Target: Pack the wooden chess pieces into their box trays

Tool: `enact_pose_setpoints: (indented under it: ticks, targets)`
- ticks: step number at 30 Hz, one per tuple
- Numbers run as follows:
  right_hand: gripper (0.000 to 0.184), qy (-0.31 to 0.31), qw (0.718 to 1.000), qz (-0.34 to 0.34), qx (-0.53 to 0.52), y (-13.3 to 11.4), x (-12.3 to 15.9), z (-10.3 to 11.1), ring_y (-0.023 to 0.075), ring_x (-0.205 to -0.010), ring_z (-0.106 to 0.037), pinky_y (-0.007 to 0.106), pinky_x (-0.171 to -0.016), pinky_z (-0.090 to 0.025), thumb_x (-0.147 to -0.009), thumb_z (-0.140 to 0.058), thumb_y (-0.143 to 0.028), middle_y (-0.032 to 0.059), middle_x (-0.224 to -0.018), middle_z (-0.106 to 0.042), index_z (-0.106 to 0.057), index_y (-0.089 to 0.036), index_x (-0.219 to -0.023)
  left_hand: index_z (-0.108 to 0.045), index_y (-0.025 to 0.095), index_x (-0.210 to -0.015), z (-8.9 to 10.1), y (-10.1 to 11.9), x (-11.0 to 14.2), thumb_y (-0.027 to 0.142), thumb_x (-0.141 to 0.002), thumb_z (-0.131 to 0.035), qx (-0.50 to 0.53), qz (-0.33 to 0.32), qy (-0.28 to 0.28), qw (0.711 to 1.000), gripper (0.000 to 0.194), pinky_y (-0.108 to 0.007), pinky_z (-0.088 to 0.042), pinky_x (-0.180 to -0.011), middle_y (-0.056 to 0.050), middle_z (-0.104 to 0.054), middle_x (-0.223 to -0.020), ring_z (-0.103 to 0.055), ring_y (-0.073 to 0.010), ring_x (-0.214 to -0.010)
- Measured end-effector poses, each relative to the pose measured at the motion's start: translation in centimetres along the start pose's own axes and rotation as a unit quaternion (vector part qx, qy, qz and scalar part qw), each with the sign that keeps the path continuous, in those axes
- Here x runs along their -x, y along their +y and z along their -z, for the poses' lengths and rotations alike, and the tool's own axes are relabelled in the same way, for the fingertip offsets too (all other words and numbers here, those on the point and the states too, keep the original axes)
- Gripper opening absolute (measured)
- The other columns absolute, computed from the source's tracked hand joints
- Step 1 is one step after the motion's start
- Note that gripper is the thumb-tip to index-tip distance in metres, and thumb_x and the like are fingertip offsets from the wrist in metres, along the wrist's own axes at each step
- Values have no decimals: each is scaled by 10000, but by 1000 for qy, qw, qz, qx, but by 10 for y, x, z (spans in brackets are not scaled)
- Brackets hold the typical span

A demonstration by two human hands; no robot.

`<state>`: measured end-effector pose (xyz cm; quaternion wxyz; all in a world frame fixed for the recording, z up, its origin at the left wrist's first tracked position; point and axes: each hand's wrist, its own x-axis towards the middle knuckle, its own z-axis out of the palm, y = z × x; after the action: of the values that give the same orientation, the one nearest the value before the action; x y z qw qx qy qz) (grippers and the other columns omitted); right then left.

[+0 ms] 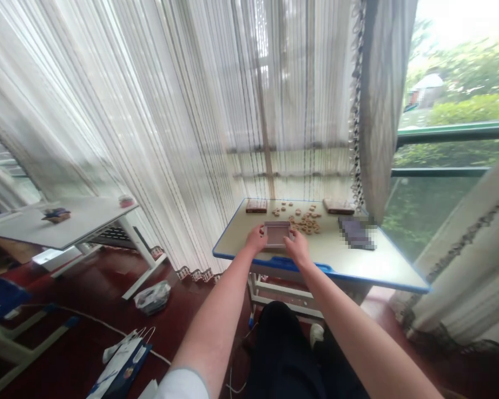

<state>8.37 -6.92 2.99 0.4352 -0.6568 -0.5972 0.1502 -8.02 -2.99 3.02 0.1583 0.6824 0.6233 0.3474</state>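
Between my two hands is a shallow rectangular tray (277, 235), purplish-grey with a raised rim, at the near side of the desk. My left hand (256, 239) grips its left side, fingers closed round the edge. On the opposite side, my right hand (297, 244) holds the rim with the thumb on top. Just beyond the right hand lie several small round wooden pieces (307, 223), loosely heaped, with a few more scattered farther back. Whether anything lies inside the tray is too small to tell.
The desk (237, 238) has a blue edge. A flat brown box (256, 206) is at its back left, another box (339, 206) at the back right. A dark, partly blurred item (356, 233) rests on the right. A paper bag (125, 363) and plastic bag (153, 297) stand on the floor.
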Motion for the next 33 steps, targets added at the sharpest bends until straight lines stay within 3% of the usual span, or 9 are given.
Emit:
enact_pose_setpoints:
  ticks: [5, 11, 13, 16, 20, 25, 27, 31, 33]
  targets:
    - [402, 31, 996, -21, 78, 25, 14, 46, 257, -1018, -554, 324, -941, -379, -738, -510, -297, 170, -1046, -604, -634, -113, -1073, -468, 158, -1247, -30, 46, 2, 273, -771, -548, -44, -17, -63, 997, 497, -276, -461, -781, -73, -676, -911, -628, -187, -864]
    - [339, -59, 984, -62, 154, 55, 6, 91, 229, -918, -602, 293, -812, -426, -761, -493, -317, 124, -990, -653, -673, -166, -1005, -583, 132, -1131, -54, 70, -7, 305, -762, -542, -119, -63, -171, 976, 410, -339, -460, -845, -154, -652, -1086, -609, -263, -998]
    - [327, -85, 984, -56, 148, 64, -2, 103, 217, -895, -613, 281, -765, -433, -778, -485, -335, 89, -959, -679, -683, -202, -1002, -601, 137, -1117, -54, 70, -11, 352, -775, -538, -140, -73, -171, 973, 408, -351, -462, -849, -158, -646, -1102, -605, -271, -1005]
    - [338, -75, 987, -36, 135, 73, -25, 114, 213, -881, -620, 280, -740, -435, -803, -473, -379, 64, -921, -697, -689, -229, -1014, -620, 162, -1106, -52, 67, -21, 415, -822, -485, -159, -79, -119, 977, 403, -360, -466, -841, -141, -665, -1054, -615, -261, -973]
    - [353, -77, 990, -7, 118, 81, -74, 106, 197, -840, -623, 272, -745, -439, -774, -508, -285, 45, -890, -701, -665, -231, -1085, -648, 204, -1086, -56, 69, -47, 353, -852, -466, -138, -166, -71, 974, 332, -330, -447, -884, -91, -671, -1024, -594, -214, -991]
    - [310, -24, 984, 123, 130, 97, -130, 69, 208, -963, -580, 319, -907, -383, -792, -492, -223, 74, -1015, -676, -692, -203, -1028, -693, 220, -1004, -79, 77, -97, 342, -849, -487, -116, -252, -55, 959, 285, -326, -404, -953, -50, -673, -1023, -574, -186, -1000]
    - [300, 12, 977, 162, 135, 105, -141, 56, 208, -995, -557, 337, -947, -352, -813, -480, -227, 76, -1044, -663, -689, -206, -1028, -696, 219, -1004, -89, 76, -114, 364, -830, -521, -114, -277, -67, 952, 286, -323, -401, -954, -45, -674, -1038, -572, -185, -1000]
    - [291, 28, 975, 173, 139, 117, -149, 46, 209, -978, -541, 334, -933, -359, -834, -461, -231, 71, -1033, -661, -684, -206, -1019, -693, 229, -1018, -100, 65, -133, 468, -764, -592, -154, -295, -99, 938, 363, -361, -393, -959, -57, -662, -1085, -548, -218, -1032]
    - [298, 36, 976, 168, 137, 118, -148, 47, 215, -990, -527, 332, -928, -360, -848, -436, -230, 63, -1032, -661, -680, -214, -1017, -722, 252, -899, -101, 61, -136, 490, -770, -574, -178, -304, -127, 927, 309, -393, -366, -981, -41, -641, -1133, -521, -237, -1068]
